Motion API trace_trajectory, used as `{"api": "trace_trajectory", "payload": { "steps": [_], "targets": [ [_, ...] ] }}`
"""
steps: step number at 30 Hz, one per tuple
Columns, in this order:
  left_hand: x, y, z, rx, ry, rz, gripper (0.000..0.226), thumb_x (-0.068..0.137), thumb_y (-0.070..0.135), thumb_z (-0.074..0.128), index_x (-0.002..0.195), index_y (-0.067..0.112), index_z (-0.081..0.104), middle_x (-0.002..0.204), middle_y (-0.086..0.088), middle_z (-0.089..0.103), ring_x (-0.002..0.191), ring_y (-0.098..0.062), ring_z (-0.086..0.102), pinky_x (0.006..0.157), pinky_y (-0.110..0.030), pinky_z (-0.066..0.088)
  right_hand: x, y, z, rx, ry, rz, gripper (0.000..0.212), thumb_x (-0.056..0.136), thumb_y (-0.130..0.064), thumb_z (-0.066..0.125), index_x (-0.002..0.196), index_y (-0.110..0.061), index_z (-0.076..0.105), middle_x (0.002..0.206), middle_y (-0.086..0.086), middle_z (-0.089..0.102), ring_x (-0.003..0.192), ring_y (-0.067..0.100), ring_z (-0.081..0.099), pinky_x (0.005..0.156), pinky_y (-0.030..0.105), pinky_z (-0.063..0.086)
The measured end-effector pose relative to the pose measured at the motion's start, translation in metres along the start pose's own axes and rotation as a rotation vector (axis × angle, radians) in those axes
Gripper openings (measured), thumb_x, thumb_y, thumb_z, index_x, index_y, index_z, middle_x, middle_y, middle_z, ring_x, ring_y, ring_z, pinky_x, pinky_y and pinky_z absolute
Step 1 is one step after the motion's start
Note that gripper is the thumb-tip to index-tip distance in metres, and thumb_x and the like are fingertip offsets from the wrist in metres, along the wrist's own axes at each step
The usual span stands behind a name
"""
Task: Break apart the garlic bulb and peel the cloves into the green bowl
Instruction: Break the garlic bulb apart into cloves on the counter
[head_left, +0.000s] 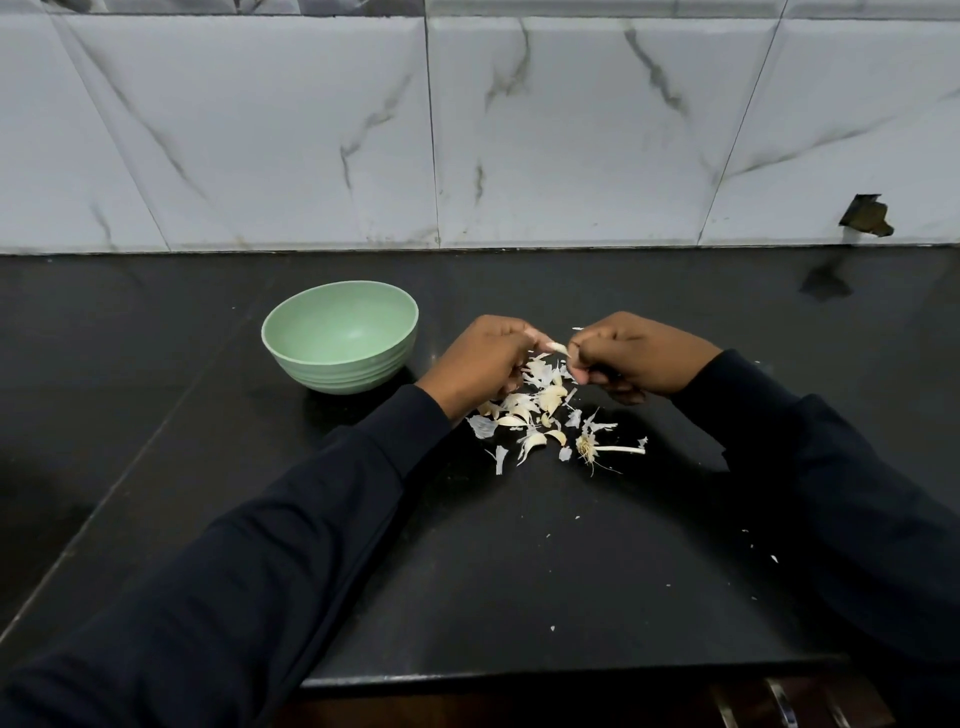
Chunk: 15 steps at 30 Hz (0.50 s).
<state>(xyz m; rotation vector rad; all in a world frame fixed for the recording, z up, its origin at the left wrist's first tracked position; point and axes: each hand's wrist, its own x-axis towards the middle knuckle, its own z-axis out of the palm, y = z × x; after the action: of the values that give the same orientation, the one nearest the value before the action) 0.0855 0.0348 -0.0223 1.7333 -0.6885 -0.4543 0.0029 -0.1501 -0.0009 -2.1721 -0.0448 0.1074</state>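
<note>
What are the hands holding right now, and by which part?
One garlic clove, pinched between both hands: the left hand grips one end, and the right hand grips the other end.

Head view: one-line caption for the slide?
Left hand and right hand pinch one garlic clove over a pile of cloves and skins on the black counter; the green bowl beside them is empty.
</note>
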Motion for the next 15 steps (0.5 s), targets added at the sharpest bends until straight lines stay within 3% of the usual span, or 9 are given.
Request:
{"api": "trace_trajectory", "payload": {
  "steps": [2, 4, 7, 10, 12, 15],
  "targets": [
    [-0.002, 0.004, -0.001, 0.016, -0.025, -0.006, 0.044, 0.102, 0.035, 0.056, 0.062, 0.025, 0.071, 0.058, 0.002, 0.034, 0.046, -0.012, 0.031, 0.048, -0.022, 0.022, 0.003, 0.000, 0.006, -0.035, 0.031, -0.022, 0.034, 0.098, -0.016, 0.045, 0.074, 0.000, 0.062, 0.058, 0.005, 0.042, 0.043, 0.016, 0.032, 0.043, 0.024, 0.031],
    [-0.005, 0.004, -0.001, 0.121, -0.028, 0.025, 0.040, 0.099, 0.041, 0.062, 0.066, 0.020, 0.070, 0.049, 0.008, 0.036, 0.043, -0.009, 0.030, 0.045, -0.022, 0.024, 0.003, -0.001, 0.010, -0.065, 0.077, -0.050, 0.040, 0.104, -0.017, 0.046, 0.071, 0.000, 0.062, 0.057, 0.010, 0.043, 0.041, 0.015, 0.033, 0.043, 0.023, 0.030],
    [-0.003, -0.001, 0.000, 0.149, 0.018, 0.081, 0.029, 0.094, 0.033, 0.070, 0.077, 0.010, 0.068, 0.051, 0.011, 0.050, 0.047, -0.007, 0.040, 0.053, -0.023, 0.035, 0.004, -0.004, 0.014, -0.092, 0.150, -0.099, 0.040, 0.101, -0.019, 0.048, 0.066, -0.003, 0.061, 0.056, 0.016, 0.045, 0.041, 0.013, 0.035, 0.042, 0.021, 0.029],
    [0.003, 0.000, -0.002, 0.090, 0.129, 0.142, 0.024, 0.086, 0.033, 0.072, 0.072, 0.013, 0.066, 0.061, 0.001, 0.055, 0.057, -0.013, 0.043, 0.065, -0.031, 0.036, 0.004, -0.009, 0.014, -0.151, 0.211, -0.138, 0.035, 0.093, -0.017, 0.049, 0.061, -0.004, 0.058, 0.047, -0.006, 0.041, 0.043, 0.011, 0.032, 0.046, 0.025, 0.027],
    [0.005, 0.001, -0.007, 0.069, 0.177, 0.161, 0.021, 0.089, 0.025, 0.074, 0.071, 0.016, 0.067, 0.058, 0.006, 0.056, 0.054, -0.008, 0.045, 0.065, -0.029, 0.039, 0.001, -0.009, 0.013, -0.188, 0.212, -0.146, 0.033, 0.089, -0.018, 0.050, 0.059, -0.005, 0.056, 0.046, -0.007, 0.039, 0.044, 0.010, 0.032, 0.047, 0.025, 0.027],
    [0.001, 0.002, -0.013, 0.062, 0.136, 0.184, 0.015, 0.091, 0.014, 0.075, 0.081, 0.004, 0.070, 0.048, 0.015, 0.055, 0.044, 0.004, 0.045, 0.052, -0.015, 0.040, -0.002, -0.006, 0.009, -0.133, 0.218, -0.128, 0.042, 0.095, -0.025, 0.055, 0.059, -0.003, 0.057, 0.049, 0.000, 0.044, 0.043, 0.013, 0.035, 0.046, 0.024, 0.031]
  ]
}}
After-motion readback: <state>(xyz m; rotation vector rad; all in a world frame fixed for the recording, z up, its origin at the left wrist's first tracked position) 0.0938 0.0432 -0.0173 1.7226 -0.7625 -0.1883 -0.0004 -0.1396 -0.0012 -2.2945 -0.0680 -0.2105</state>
